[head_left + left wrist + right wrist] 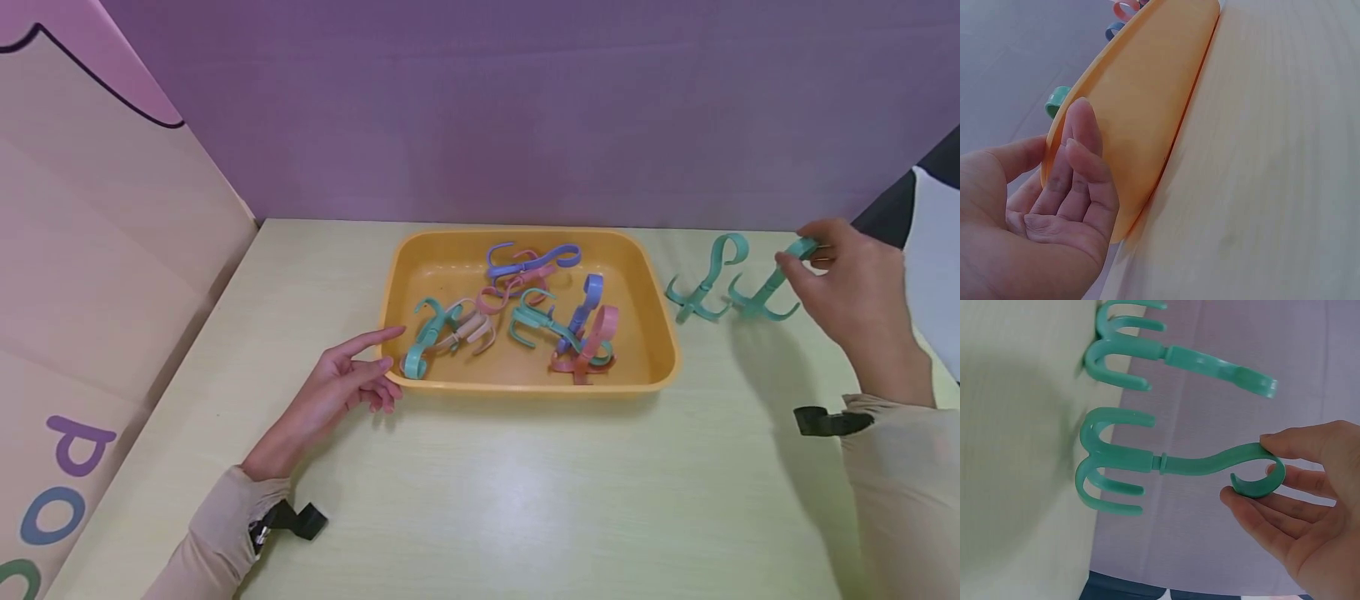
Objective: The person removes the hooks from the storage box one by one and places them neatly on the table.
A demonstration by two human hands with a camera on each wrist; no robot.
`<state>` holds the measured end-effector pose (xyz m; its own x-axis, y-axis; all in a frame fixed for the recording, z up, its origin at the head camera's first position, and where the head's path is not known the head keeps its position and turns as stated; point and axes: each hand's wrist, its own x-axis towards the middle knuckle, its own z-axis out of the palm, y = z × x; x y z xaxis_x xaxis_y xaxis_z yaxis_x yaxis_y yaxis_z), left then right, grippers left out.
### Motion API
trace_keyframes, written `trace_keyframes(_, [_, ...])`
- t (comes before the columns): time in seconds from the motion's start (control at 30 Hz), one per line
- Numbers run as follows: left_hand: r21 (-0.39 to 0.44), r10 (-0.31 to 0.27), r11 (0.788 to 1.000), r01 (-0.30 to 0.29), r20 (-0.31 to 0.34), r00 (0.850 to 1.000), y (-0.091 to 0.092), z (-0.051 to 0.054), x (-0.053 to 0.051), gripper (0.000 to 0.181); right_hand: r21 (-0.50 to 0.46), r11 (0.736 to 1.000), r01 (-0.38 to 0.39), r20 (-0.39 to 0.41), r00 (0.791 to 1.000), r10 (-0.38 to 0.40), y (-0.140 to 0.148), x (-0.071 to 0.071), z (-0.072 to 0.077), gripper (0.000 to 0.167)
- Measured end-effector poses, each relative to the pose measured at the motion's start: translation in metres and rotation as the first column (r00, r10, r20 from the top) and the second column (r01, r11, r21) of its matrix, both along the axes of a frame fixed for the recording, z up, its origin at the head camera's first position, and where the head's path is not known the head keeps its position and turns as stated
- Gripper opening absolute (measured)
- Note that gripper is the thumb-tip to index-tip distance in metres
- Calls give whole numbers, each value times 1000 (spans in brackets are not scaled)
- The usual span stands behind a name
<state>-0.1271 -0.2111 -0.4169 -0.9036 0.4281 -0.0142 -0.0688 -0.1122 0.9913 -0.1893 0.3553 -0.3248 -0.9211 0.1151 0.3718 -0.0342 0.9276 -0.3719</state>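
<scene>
My right hand [862,292] pinches the curled top of a green hook [767,292] at the table's right side; the right wrist view shows thumb and fingers around the loop of that green hook [1197,464], its prongs down by the tabletop. Just left of it stands another green hook [705,287], untouched. My left hand [348,379] holds the left front corner of the yellow tray [480,388], thumb and forefinger at the rim; in the left wrist view the other fingers of the hand [1054,212] lie bent against the tray's outer wall [1147,106].
Inside the tray lie several hooks: a green one [426,342] at left, a blue one [532,262] at the back, a pink one [600,333] at right, among others. A purple backdrop [525,108] rises behind the table [487,500]; a printed panel [90,275] stands at left.
</scene>
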Motion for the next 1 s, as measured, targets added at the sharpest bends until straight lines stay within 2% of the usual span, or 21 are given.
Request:
trace_keyframes(0.17, [-4, 1, 1000, -1, 4, 1000, 0, 0, 0, 47, 8, 1000, -11, 26, 1000, 11, 4, -4, -5, 42])
trace_keyframes(0.43, [-12, 3, 1000, -3, 7, 1000, 0, 0, 0, 49, 24, 1000, -5, 4, 1000, 5, 6, -2, -5, 41])
trace_keyframes(0.83, [-8, 1, 1000, -1, 9, 1000, 0, 0, 0, 49, 53, 997, 50, 5, 999, -50, -4, 5, 12, 46])
trace_keyframes(1.0, [-5, 0, 1000, 0, 8, 1000, 0, 0, 0, 49, 43, 999, 28, -50, 998, -26, -9, 9, 18, 42])
